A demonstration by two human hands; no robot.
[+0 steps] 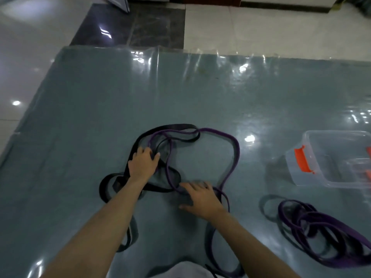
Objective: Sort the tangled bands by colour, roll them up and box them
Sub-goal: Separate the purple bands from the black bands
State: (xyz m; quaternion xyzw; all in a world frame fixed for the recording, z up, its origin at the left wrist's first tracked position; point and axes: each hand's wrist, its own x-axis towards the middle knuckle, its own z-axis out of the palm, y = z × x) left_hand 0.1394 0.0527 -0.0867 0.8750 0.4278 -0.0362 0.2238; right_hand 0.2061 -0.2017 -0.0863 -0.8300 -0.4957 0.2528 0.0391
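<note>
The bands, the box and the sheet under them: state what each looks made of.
Purple band and black band: probably matte rubber or latex, flat strips curling limply. Box: clear hard plastic, see-through walls, orange clip likely plastic too. Sheet: glossy plastic film or vinyl, with wrinkles and bright glare; exact type unclear.

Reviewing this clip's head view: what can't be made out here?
- Clear plastic box: right side cut off by the frame edge.
- Purple band pile: band count unclear, loops overlap, edge crops it.
- Left hand: fingers curl into the black band and purple band tangle; which one they grip is hidden.
- Bands near the bottom edge: arms cover them.
</note>
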